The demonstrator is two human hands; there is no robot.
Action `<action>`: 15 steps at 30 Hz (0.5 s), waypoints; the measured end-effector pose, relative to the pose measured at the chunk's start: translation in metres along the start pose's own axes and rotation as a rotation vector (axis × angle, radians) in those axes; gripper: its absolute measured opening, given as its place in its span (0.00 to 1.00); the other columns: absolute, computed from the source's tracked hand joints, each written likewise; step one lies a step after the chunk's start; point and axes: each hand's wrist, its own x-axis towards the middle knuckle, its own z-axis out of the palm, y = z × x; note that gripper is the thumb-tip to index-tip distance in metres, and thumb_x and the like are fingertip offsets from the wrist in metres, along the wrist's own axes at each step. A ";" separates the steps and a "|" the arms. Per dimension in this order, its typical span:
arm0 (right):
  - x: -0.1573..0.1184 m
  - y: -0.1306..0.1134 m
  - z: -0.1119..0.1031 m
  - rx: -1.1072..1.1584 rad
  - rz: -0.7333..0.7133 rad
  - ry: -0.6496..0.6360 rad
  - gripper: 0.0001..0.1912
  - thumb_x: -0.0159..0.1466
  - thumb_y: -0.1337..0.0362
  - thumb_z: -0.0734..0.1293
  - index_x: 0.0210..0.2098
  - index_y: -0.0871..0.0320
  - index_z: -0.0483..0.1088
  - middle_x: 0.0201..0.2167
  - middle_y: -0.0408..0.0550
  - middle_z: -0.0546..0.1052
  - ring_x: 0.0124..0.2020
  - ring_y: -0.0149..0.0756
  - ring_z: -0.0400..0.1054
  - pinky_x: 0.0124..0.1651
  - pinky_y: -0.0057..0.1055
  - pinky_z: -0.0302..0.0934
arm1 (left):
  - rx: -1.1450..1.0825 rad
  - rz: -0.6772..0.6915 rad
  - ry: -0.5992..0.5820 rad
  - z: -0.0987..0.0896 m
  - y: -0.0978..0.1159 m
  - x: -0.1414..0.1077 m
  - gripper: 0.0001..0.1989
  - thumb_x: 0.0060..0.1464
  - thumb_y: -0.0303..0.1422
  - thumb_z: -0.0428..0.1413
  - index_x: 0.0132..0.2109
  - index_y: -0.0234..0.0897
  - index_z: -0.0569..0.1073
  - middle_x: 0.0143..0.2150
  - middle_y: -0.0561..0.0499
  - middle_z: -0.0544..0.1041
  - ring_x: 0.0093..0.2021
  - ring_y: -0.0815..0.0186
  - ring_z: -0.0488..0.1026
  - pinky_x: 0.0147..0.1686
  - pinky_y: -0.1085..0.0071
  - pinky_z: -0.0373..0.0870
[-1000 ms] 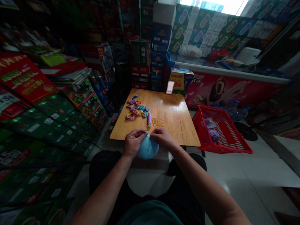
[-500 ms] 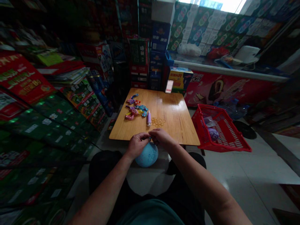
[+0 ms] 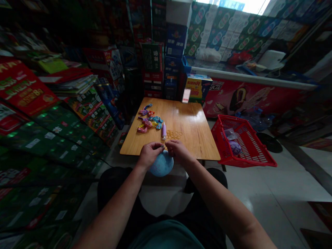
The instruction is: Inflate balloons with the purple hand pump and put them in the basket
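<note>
The left hand (image 3: 149,154) pinches its grip shut on the neck of a blue balloon (image 3: 161,164) just off the near edge of the table (image 3: 186,138), while the right hand (image 3: 178,152) curls beside it, its hold unclear; the next move calls for keeping that pinch firm.

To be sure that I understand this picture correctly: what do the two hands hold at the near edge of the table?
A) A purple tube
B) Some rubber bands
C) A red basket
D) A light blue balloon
D: the inflated light blue balloon sits just below the left hand and right hand, which meet at its top.
</note>
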 end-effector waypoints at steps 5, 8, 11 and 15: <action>0.000 0.001 -0.008 0.108 0.040 -0.011 0.15 0.51 0.62 0.67 0.19 0.55 0.55 0.15 0.33 0.55 0.15 0.22 0.46 0.18 0.25 0.39 | -0.398 -0.239 -0.032 -0.005 -0.001 0.000 0.16 0.35 0.30 0.72 0.34 0.33 0.78 0.30 0.53 0.78 0.29 0.71 0.72 0.33 0.75 0.67; -0.001 0.004 -0.010 0.081 0.056 -0.024 0.14 0.50 0.65 0.69 0.19 0.56 0.57 0.14 0.33 0.56 0.15 0.22 0.46 0.18 0.24 0.38 | -0.457 -0.295 -0.031 -0.010 -0.001 0.002 0.16 0.34 0.29 0.72 0.33 0.33 0.78 0.28 0.53 0.77 0.28 0.71 0.72 0.32 0.75 0.68; 0.000 0.008 -0.012 0.023 0.139 -0.039 0.14 0.52 0.66 0.70 0.19 0.56 0.58 0.13 0.33 0.57 0.14 0.21 0.46 0.16 0.24 0.36 | -0.466 -0.275 -0.004 -0.010 0.000 0.003 0.16 0.34 0.30 0.72 0.33 0.34 0.77 0.27 0.53 0.76 0.28 0.71 0.72 0.31 0.75 0.68; 0.010 0.012 -0.017 0.030 0.247 -0.042 0.15 0.55 0.67 0.69 0.19 0.57 0.58 0.12 0.34 0.58 0.13 0.22 0.48 0.15 0.23 0.39 | -0.422 -0.199 0.014 -0.001 -0.001 -0.001 0.15 0.37 0.30 0.72 0.34 0.34 0.78 0.28 0.53 0.77 0.27 0.72 0.72 0.31 0.76 0.68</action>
